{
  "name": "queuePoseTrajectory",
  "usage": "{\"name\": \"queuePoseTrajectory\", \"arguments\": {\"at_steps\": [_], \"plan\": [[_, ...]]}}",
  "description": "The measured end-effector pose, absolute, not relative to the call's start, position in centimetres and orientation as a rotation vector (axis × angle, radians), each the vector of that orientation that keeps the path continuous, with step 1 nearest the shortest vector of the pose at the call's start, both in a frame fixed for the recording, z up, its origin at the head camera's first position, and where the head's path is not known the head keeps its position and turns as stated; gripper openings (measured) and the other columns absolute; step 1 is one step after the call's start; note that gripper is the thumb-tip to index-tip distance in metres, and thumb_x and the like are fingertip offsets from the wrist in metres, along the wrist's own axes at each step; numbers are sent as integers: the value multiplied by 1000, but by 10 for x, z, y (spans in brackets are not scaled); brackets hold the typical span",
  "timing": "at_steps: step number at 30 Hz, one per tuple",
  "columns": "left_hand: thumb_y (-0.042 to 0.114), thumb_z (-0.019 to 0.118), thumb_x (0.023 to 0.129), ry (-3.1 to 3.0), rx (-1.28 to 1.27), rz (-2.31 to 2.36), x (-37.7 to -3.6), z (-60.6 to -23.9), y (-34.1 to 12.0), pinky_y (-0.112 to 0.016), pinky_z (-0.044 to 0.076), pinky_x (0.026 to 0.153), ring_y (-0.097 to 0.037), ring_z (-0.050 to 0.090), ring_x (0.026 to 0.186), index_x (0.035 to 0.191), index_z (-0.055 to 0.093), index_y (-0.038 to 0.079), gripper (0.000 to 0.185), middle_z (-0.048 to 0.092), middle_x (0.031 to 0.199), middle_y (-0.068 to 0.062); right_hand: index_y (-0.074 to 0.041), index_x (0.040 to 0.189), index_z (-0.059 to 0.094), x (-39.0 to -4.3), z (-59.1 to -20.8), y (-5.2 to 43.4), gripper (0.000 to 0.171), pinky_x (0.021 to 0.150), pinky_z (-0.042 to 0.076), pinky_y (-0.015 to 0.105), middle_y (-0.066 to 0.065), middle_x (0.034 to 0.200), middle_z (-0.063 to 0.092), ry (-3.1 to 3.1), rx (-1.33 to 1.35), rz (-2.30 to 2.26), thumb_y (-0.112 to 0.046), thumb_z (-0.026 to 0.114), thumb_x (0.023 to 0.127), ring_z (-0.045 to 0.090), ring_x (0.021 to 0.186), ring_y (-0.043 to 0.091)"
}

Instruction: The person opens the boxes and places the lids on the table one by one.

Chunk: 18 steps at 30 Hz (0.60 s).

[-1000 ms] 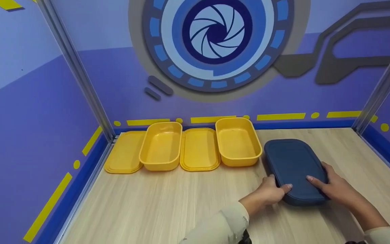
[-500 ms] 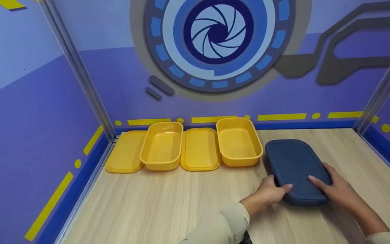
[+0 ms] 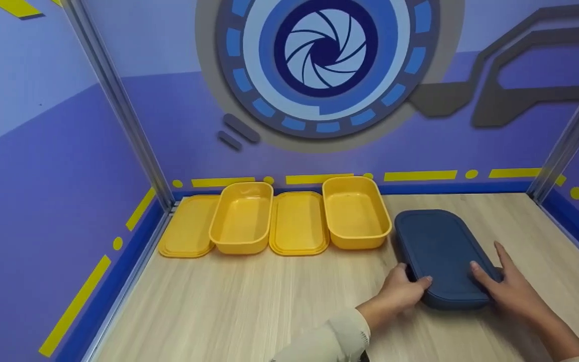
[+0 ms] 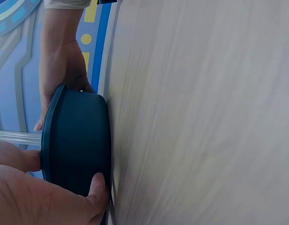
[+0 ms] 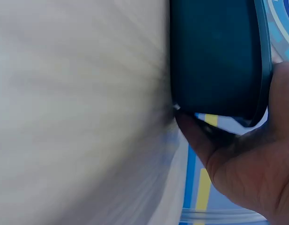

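A dark blue lidded food container (image 3: 443,256) lies on the table at the right of the head view. My left hand (image 3: 400,289) grips its near left side, thumb on the lid and fingers down the wall. At its right side my right hand (image 3: 513,286) holds it with the thumb on the lid's edge; the index finger points away from the box. In the right wrist view a fingertip of the right hand (image 5: 247,168) meets the bottom corner of the container (image 5: 217,61). A dark piece juts out by that hand; I cannot tell what it is.
Along the back wall stand two yellow containers (image 3: 243,221) without lids on them, alternating with two flat yellow lids (image 3: 299,223). The right yellow tub (image 3: 356,213) sits close beside the blue box. Blue printed walls (image 3: 289,161) enclose the wooden table (image 3: 249,311).
My right hand has shifted slightly right, its index finger lifting away from the container's side and its thumb sliding toward the lid's edge. My left hand keeps its grip. The view has shifted a little.
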<state>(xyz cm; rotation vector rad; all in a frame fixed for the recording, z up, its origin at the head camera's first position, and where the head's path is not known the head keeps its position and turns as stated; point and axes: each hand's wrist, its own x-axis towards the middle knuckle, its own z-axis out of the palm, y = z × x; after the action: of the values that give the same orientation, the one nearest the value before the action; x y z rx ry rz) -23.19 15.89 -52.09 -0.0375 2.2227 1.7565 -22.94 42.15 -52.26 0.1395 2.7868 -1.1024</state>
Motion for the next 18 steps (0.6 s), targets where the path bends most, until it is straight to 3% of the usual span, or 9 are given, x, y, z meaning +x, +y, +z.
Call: {"name": "queuePoseTrajectory", "arguments": {"at_steps": [5, 8, 12, 18], "plan": [[24, 79, 96, 2252, -28, 1756, -231, -519, 156, -43, 48, 120, -23, 62, 136, 140, 59, 4, 52, 67, 139, -11, -8, 166, -26, -224, -531, 434, 102, 119, 21, 84, 49, 166, -6, 2638, 93, -1210, -56, 46, 111, 8, 151, 74], [27, 81, 94, 2304, -13, 1713, -231, -516, 154, -43, 47, 121, -24, 59, 139, 147, 54, 6, 63, 64, 144, -10, -10, 167, -23, -220, -537, 438, 101, 121, 6, 85, 39, 170, -22, 2519, 6, -1361, -42, 54, 111, -10, 154, 69], [33, 84, 91, 2380, 16, 1616, -232, -510, 152, -45, 42, 126, -26, 49, 152, 163, 37, 11, 89, 48, 163, -12, -16, 166, -29, -218, -541, 440, 113, 117, -9, 86, 30, 170, -33, 2363, -114, -1491, -28, 65, 104, -27, 154, 62], [46, 84, 90, 2439, 183, 1378, -232, -507, 150, -44, 38, 130, -22, 29, 165, 171, 23, 33, 102, 20, 180, -3, -24, 164, -35, -219, -539, 441, 128, 113, -8, 89, 29, 170, -36, 2291, -184, -1447, -20, 74, 97, -26, 154, 63]]}}
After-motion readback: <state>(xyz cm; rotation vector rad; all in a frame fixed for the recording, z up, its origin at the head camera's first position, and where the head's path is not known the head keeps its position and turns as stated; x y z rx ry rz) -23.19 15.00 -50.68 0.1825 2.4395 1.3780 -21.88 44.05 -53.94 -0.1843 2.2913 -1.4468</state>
